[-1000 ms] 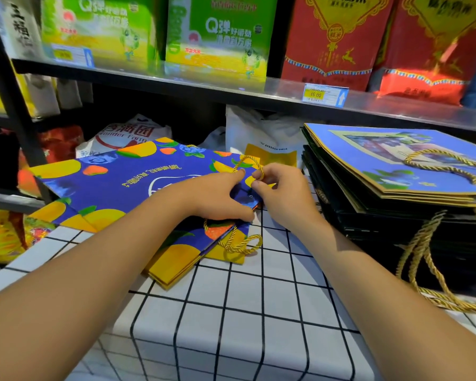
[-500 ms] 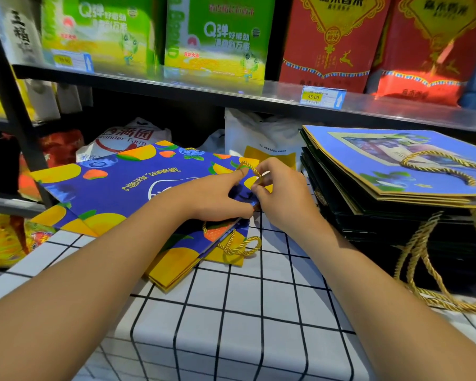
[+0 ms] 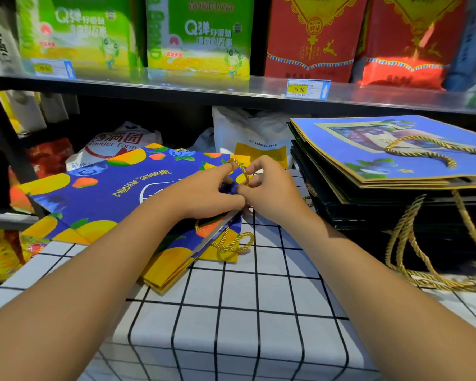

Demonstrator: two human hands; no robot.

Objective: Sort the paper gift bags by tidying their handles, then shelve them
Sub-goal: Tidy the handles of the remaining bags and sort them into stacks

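A white cloth with black squares covers the table. Above it runs a dark shelf with green boxes at 12 o'clock and red boxes at 1 o'clock. A yellow price tag sits on its edge. At 3 o'clock is a pile of flat bags with gold ropes hanging down. In the middle lies a blue bag with fruit pictures, flat on the cloth. The left hand and right hand are close together, both pinching its gold rope.
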